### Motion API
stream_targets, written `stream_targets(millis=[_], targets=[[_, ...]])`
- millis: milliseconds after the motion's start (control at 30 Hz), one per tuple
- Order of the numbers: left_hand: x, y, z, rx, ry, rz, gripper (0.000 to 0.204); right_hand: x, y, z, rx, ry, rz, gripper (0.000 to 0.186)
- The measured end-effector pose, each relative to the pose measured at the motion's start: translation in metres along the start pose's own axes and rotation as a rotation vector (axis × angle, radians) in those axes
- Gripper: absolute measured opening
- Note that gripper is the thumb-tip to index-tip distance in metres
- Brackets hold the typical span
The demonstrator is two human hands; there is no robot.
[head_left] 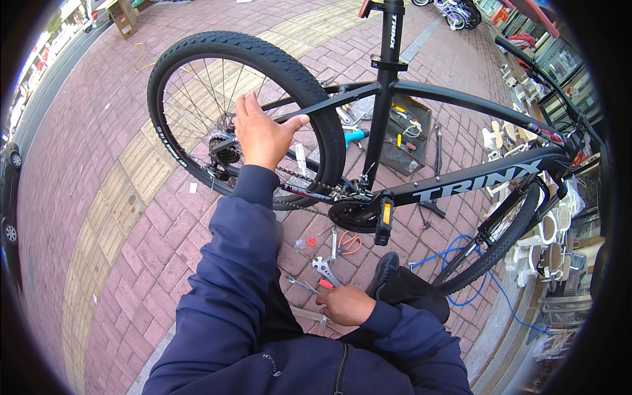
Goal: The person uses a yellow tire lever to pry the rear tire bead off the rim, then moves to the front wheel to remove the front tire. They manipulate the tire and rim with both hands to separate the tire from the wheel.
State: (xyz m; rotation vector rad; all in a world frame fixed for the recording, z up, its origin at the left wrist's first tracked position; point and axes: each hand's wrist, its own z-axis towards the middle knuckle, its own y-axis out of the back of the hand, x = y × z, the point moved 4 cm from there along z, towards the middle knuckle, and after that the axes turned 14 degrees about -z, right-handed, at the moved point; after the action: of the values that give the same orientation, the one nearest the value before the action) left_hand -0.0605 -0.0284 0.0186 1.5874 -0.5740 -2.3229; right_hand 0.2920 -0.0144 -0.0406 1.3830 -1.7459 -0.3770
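Pink brick paving (158, 257) carries a matt-black metal bicycle (380, 131), front wheel (488, 261) near the paving's right edge. The person's left hand (263, 135) spreads empty over the rear frame tube (336, 102); the right hand (345, 306) curls by a red-handled tool (326, 284), grip unclear.

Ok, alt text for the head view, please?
A black bicycle stands on pink brick paving, a person's spread left hand at its frame by the rear wheel. The right hand is low, beside a red-handled tool, grip unclear; a silver wrench lies near.

Left hand (263, 137) at black bicycle (382, 118); right hand (347, 305) near silver wrench (323, 267).
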Motion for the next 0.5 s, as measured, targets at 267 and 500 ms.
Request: stream_targets(millis=[267,500], targets=[[0.015,-0.009,0.004,0.054,-0.02,-0.101,0.121,0.001,0.001,-0.001,0.003,-0.008,-0.002,0.023],[0.017,-0.011,0.005,0.057,-0.062,-0.128,0.12,0.001,0.001,-0.001,0.015,-0.017,0.005,0.025]])
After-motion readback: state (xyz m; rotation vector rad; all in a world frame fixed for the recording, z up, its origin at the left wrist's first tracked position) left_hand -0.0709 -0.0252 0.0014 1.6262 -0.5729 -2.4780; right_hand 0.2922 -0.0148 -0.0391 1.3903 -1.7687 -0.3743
